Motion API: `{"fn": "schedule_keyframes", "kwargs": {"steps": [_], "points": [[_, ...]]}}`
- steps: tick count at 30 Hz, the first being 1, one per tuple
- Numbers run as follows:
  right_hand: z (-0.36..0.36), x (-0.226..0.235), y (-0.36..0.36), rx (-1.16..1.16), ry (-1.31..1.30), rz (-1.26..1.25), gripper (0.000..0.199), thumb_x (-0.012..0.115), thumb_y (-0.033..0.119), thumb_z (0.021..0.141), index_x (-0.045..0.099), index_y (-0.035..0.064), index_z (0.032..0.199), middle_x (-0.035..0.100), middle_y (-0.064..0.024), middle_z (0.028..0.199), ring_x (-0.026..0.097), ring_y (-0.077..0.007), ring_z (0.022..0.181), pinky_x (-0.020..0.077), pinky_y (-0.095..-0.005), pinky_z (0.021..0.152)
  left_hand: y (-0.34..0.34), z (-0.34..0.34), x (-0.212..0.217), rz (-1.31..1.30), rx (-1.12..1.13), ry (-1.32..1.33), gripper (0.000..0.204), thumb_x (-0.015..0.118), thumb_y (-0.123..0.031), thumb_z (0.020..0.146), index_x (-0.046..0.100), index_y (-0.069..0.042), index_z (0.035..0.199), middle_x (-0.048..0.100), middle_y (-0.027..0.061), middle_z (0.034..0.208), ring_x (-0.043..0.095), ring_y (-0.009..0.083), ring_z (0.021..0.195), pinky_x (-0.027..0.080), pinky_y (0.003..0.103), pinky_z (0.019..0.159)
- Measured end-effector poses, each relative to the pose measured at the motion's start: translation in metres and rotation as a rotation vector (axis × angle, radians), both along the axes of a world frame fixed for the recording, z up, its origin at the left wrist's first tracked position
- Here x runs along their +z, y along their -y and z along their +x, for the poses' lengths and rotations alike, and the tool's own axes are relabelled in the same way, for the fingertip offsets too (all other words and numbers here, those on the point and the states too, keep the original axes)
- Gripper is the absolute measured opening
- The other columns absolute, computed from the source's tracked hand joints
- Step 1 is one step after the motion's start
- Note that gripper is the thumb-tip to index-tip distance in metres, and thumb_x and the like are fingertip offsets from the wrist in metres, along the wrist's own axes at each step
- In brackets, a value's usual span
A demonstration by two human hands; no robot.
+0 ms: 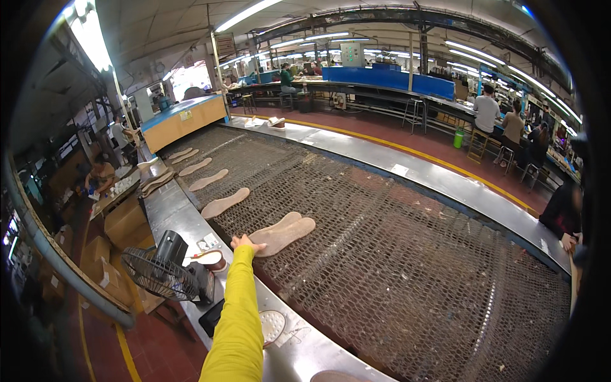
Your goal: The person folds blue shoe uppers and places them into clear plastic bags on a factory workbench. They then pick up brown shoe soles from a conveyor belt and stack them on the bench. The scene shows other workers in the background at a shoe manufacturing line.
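My left hand, at the end of a yellow sleeve, grips the near end of a pair of tan insoles. The front insole overlaps the rear insole, and both lie on a dark mesh conveyor. My thumb shows along the insole's edge; the other fingers are partly hidden. Farther up the belt's left side, several single insoles lie spaced out in a row. My right hand is out of view.
A metal ledge borders the belt, bearing a black fan, a brown-sided container, a round perforated white piece and stacked insoles. An orange-and-blue housing spans the far end. Another person's hand shows at right.
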State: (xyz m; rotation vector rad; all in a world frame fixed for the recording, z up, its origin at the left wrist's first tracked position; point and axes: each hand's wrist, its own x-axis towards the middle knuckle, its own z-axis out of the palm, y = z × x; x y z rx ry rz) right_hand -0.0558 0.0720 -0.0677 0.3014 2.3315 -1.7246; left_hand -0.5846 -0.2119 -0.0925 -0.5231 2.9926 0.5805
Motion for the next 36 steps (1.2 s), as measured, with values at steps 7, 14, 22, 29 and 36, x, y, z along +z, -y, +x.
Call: {"fn": "schedule_keyframes", "kwargs": {"steps": [7,14,22,29,36], "points": [[-0.006,0.0,-0.003,0.051,0.01,0.094,0.078,0.085,0.028,0.056,0.052,-0.0014,0.121,0.061,-0.0188,0.111,0.057,-0.0286,0.108,0.0434,-0.0381,0.094,-0.024,0.014,0.002,-0.042,0.188,0.016,0.103,0.083,-0.055,0.053,0.042,-0.002,0.132,0.042,0.0198,0.135,0.043,0.0307,0.125,0.039,0.04,0.1],[-0.005,-0.018,-0.001,0.021,-0.039,0.047,0.081,0.088,0.026,0.054,0.052,-0.0034,0.121,0.062,-0.0177,0.112,0.057,-0.025,0.109,0.0433,-0.0369,0.095,-0.06,0.08,0.047,0.02,-0.374,-0.393,0.037,0.071,-0.011,0.073,0.051,-0.004,0.103,0.054,0.0246,0.107,0.059,0.0402,0.094,0.05,0.047,0.08],[-0.005,-0.009,-0.003,-0.018,0.009,0.157,0.107,0.091,0.028,0.049,0.036,-0.0124,0.132,0.054,-0.0254,0.122,0.052,-0.0307,0.115,0.0416,-0.0379,0.099,-0.04,0.267,0.167,0.141,-0.862,-0.683,0.022,0.065,-0.013,0.078,0.056,-0.007,0.097,0.06,0.0121,0.096,0.059,0.0314,0.096,0.05,0.042,0.077],[-0.008,0.024,0.024,-0.05,0.075,0.234,0.103,0.092,0.025,0.046,0.043,-0.0087,0.129,0.056,-0.0205,0.121,0.054,-0.028,0.112,0.043,-0.0386,0.098,0.155,0.438,0.261,0.631,-0.94,-0.715,0.026,0.073,-0.002,0.073,0.064,-0.003,0.096,0.065,0.0104,0.092,0.063,0.023,0.082,0.051,0.031,0.073],[-0.024,0.112,0.145,0.257,0.229,-0.088,0.098,0.091,0.023,0.045,0.046,-0.0065,0.127,0.057,-0.0185,0.119,0.055,-0.0266,0.111,0.0435,-0.0387,0.097,0.335,0.511,0.263,1.042,-0.869,-0.81,0.04,0.08,0.003,0.066,0.062,0.003,0.101,0.066,0.011,0.08,0.063,0.013,0.068,0.047,0.023,0.057]]}}
